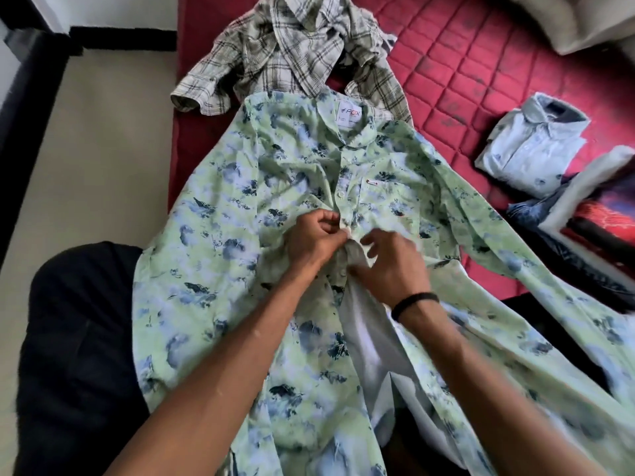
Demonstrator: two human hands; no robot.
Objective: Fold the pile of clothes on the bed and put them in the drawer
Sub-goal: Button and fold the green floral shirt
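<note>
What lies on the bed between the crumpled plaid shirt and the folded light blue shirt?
In the head view, only bare red quilted mattress lies between the plaid shirt and the folded light blue shirt; nothing sits on that stretch.

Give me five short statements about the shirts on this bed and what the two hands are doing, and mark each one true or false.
1. Both hands pinch the front placket of the green floral shirt. True: the left hand and the right hand meet at its button line.
2. The plaid shirt is neatly folded. False: it lies crumpled beyond the green shirt's collar.
3. A folded light blue shirt lies on the red mattress. True.
4. The green shirt is buttoned all the way down. False: below the hands it gapes open, showing its white inside.
5. The black wristband is on the left wrist. False: it is on the right wrist.
</note>
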